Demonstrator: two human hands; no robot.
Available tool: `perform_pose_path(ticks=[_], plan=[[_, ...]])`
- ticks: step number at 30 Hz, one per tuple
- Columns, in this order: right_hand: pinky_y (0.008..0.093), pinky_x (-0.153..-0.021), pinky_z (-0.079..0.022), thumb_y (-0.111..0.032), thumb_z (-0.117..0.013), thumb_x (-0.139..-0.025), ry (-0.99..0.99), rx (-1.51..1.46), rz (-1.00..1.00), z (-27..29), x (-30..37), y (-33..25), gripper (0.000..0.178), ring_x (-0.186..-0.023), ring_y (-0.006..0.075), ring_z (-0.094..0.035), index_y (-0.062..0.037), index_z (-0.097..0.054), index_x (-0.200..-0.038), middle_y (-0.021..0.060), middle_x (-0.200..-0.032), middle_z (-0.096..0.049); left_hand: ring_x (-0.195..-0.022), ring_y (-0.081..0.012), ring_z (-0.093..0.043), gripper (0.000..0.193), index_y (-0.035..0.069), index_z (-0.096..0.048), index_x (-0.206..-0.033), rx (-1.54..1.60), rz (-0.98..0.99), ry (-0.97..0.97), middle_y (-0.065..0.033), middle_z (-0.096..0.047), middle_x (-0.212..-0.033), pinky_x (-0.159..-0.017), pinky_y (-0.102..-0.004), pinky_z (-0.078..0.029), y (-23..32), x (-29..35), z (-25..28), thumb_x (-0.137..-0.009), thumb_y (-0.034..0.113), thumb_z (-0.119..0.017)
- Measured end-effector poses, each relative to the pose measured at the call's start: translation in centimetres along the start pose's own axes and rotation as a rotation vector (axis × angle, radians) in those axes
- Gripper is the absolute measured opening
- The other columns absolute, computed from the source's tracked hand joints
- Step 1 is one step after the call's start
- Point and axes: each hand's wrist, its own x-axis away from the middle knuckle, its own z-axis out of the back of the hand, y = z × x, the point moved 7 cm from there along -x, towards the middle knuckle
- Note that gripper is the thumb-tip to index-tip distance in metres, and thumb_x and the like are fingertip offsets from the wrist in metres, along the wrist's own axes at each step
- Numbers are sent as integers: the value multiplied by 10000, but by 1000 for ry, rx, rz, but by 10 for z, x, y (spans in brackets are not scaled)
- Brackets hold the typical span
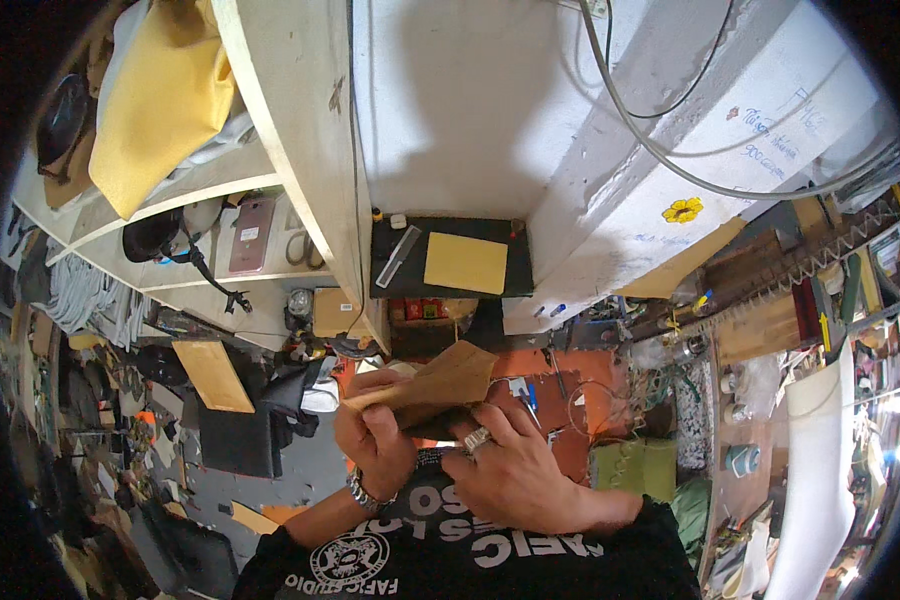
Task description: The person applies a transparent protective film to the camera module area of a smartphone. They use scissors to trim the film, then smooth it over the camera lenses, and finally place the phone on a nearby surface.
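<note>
In front of my chest I hold a brown folded sheet (440,385), stiff-looking; whether it is leather or card I cannot tell. My left hand (378,432), with a metal watch on its wrist, pinches the sheet's left end between thumb and fingers. At the lower right edge, my right hand (510,462) is closed on the sheet with bent fingers; a wide ring shows on one of them. The fingertips of the right hand are partly hidden. A darker inner side of the sheet shows between the hands.
Ahead, a black ledge (385,262) carries a yellow rectangular sheet (465,262) and a metal ruler (398,257). Left stands a white shelf unit (315,130) with a phone (251,235) and yellow material (165,105). A tan board (213,376) lies lower left. A cluttered rack (770,330) stands right.
</note>
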Motion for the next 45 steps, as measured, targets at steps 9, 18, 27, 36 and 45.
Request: perform_pose_path(ticks=[9,18,27,36,45], plan=[[466,-843,-467,-157,-704,-753,-143,-271,-30,-16,-13,31,152,-992,298,-562,-103,-675,-893,76,-849,-684,-895,-108,-623,496,-43,-664,-1139,182,610,-284,-60,-713,-1027,-789,-287,-517,-43,-8,-36,-1098,426,-509],[424,-775,-469,-100,-697,-817,-97,-808,-69,-16,-20,59,161,-882,304,-566,-62,-602,-942,100,-853,-613,-996,-101,-637,511,-28,-690,-1178,396,913,-211,-56,-723,-1133,-886,-280,-502,-66,8,-32,-1084,450,-535],[314,-802,-509,-35,-606,-993,412,-936,-352,-2,-11,87,100,-888,189,-628,-32,-531,-1057,126,-1107,-652,-1135,-197,-674,524,-9,-594,-1291,581,779,-261,-105,-681,-1262,-974,-375,-553,-43,0,-36,-1099,462,-468],[217,-796,-488,14,-596,-995,427,-972,-561,-32,7,102,143,-924,79,-601,-29,-525,-1111,118,-1298,-624,-1187,-237,-650,509,13,-485,-1430,775,880,-131,-164,-605,-1361,-1004,-416,-549,-58,2,-37,-1105,404,-488],[252,-745,-505,44,-638,-938,614,-772,-504,-45,4,94,129,-851,136,-653,-18,-573,-1030,151,-1224,-656,-1261,-233,-574,613,17,-378,-1513,236,676,-261,-137,-546,-1434,-983,-373,-527,-76,0,-38,-1052,350,-605]])
